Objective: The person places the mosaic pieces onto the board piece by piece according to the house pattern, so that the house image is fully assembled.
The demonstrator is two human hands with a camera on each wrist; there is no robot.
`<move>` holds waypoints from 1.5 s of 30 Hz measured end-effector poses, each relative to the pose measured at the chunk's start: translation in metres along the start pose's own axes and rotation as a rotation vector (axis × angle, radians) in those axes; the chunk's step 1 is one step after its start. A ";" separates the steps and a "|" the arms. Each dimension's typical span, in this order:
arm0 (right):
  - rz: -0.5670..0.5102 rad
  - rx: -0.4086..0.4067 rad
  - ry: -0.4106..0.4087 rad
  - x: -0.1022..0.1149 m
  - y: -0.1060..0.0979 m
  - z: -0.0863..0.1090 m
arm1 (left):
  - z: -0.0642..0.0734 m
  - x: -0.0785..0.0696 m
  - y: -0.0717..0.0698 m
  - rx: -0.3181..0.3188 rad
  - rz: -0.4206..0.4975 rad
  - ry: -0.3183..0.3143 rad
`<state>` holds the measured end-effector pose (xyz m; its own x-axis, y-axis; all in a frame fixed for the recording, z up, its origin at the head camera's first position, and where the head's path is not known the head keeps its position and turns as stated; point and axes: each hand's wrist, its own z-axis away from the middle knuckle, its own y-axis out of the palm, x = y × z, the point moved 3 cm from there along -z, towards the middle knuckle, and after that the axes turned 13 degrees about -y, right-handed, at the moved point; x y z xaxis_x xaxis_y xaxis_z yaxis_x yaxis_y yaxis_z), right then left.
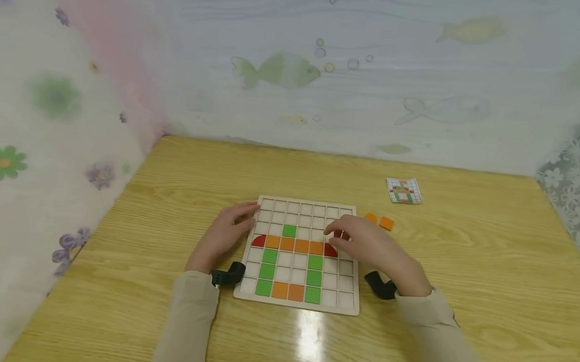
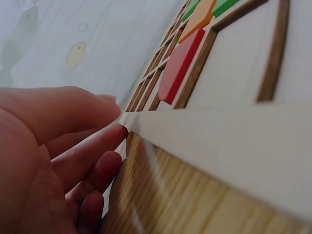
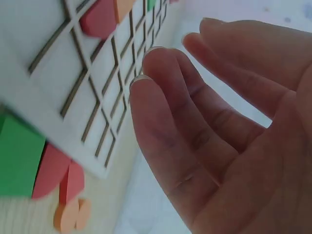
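A white gridded board (image 1: 247, 298) lies on the table, with square tiles set in some of its cells. A row of orange tiles (image 1: 287, 243) runs between two red rounded tiles (image 1: 259, 240); green tiles (image 1: 267, 271) stand in columns below, and one green tile (image 1: 289, 231) sits above. My left hand (image 1: 226, 232) rests by the board's left edge, fingertips against its side, fingers loosely bent. Over the board's right part hovers my right hand (image 1: 373, 246), its fingers relaxed and bent. In the right wrist view nothing shows between the fingers (image 3: 156, 131).
Beyond my right hand lie two orange pieces (image 1: 386, 223). Loose green (image 3: 19, 161) and red (image 3: 51, 168) pieces lie beside the board in the right wrist view. A small pattern card (image 1: 404, 190) lies farther back. Walls (image 1: 295, 108) border the table's back and left.
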<state>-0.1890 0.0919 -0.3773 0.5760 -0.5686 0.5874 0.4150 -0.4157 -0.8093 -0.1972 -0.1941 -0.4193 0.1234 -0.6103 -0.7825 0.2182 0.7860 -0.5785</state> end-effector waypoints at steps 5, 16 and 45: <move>-0.030 0.034 0.020 -0.012 -0.001 0.010 | -0.001 -0.001 0.002 -0.011 -0.030 -0.027; 0.006 0.146 0.038 -0.037 -0.011 0.035 | -0.003 -0.005 0.008 -0.037 -0.058 -0.050; -0.088 0.094 0.039 -0.060 0.000 0.046 | -0.001 -0.001 0.001 -0.063 -0.066 -0.088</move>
<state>-0.1917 0.1585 -0.4126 0.5074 -0.5605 0.6545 0.5280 -0.3981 -0.7502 -0.1979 -0.1932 -0.4195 0.1960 -0.6648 -0.7208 0.1678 0.7470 -0.6433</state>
